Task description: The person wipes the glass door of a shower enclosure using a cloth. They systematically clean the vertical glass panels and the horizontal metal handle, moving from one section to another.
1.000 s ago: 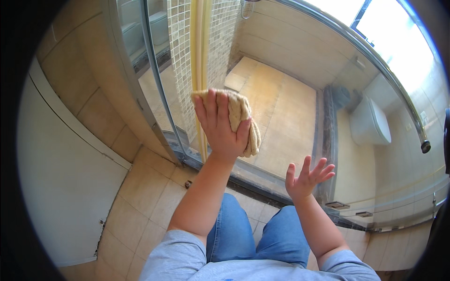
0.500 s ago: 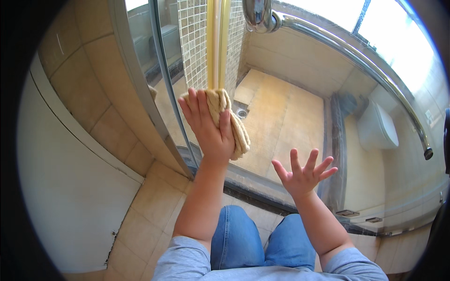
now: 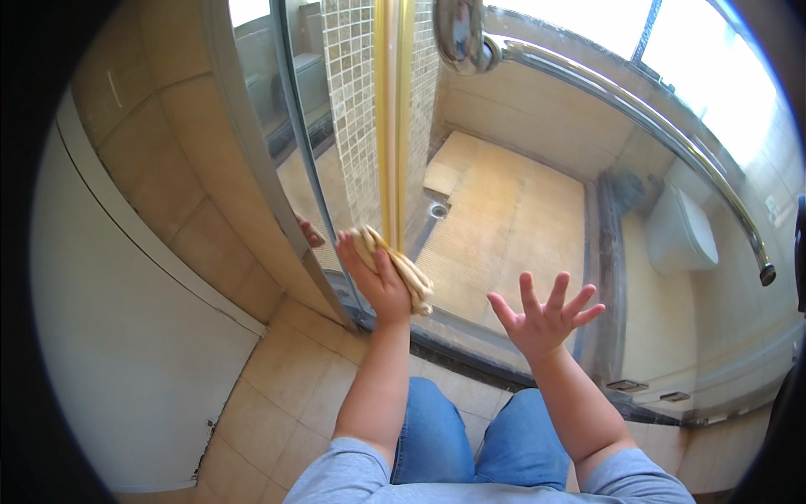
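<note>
A folded cream-yellow cloth (image 3: pixel 409 277) lies under my left hand (image 3: pixel 379 286), pressed flat against the clear glass of a shower enclosure. The fingers and thumb rest over the cloth, beside the lower part of a gold-edged vertical strip (image 3: pixel 391 168). My right hand (image 3: pixel 541 323) is spread wide, its fingers apart and nothing in it. It appears to lie against the glass too, though contact is hard to confirm. Part of a hand's reflection (image 3: pixel 311 231) shows near the metal frame at the left.
A chrome handle (image 3: pixel 457 38) and a long curved metal bar (image 3: pixel 646 122) cross the upper area. Beyond the glass are a tan floor with a round drain (image 3: pixel 439 211) and a white toilet (image 3: pixel 680 231). A white panel (image 3: pixel 134 336) stands at the left.
My left hand has slid down the glass with the cloth, which now looks more edge-on. My right hand has stayed nearly in place. The view has shifted slightly.
</note>
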Available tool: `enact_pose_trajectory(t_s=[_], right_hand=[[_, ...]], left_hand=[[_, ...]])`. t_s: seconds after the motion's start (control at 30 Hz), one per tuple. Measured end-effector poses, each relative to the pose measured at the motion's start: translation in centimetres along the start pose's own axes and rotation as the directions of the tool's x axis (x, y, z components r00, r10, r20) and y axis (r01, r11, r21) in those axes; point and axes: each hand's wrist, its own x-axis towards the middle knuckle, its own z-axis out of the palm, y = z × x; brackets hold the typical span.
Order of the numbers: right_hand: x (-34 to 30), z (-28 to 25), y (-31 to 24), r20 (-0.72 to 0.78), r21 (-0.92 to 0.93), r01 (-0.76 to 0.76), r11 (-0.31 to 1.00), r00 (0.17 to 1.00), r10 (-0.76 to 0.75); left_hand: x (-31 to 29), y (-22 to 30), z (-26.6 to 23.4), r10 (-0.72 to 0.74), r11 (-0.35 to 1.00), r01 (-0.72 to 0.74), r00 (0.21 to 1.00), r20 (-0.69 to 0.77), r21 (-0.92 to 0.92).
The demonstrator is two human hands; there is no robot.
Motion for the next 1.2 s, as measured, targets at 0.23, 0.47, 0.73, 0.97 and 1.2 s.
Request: enact_pose_trajectory(t_s=[0.23, 0.47, 0.73, 0.97, 1.2], right_hand=[[-0.6, 0.1, 0.1, 0.023, 0.033, -0.017, 0.999, 1.000, 0.016], [-0.6, -1.3, 0.1, 0.117, 0.194, -0.074, 0.978, 0.992, 0.051], [-7.8, -4.9, 6.6, 0.353, 0.337, -0.142, 0.931, 0.936, 0.015], [-15.7, -10.2, 9.9, 0.689, 0.670, -0.740, 0.060, 0.651, 0.318], [-21.3, -8.6, 12.9, 0.979, 0.089, -0.965, -0.248, 0.039, 0.201]], left_hand=[[4.9, 2.5, -0.3, 0.078, 0.997, -0.079, 0.997, -0.011, -0.025], [-6.1, -0.4, 1.5, -0.334, 0.908, 0.337, 0.941, 0.054, -0.251], [-17.0, 11.7, 5.3, -0.631, 0.710, 0.656, 0.754, 0.183, -0.257], [-25.7, 18.5, 5.3, -0.521, 0.707, 0.683, 0.679, 0.517, -0.185], [-33.3, 18.1, 3.3, -0.283, 0.866, 0.499, 0.500, 0.819, -0.006]])
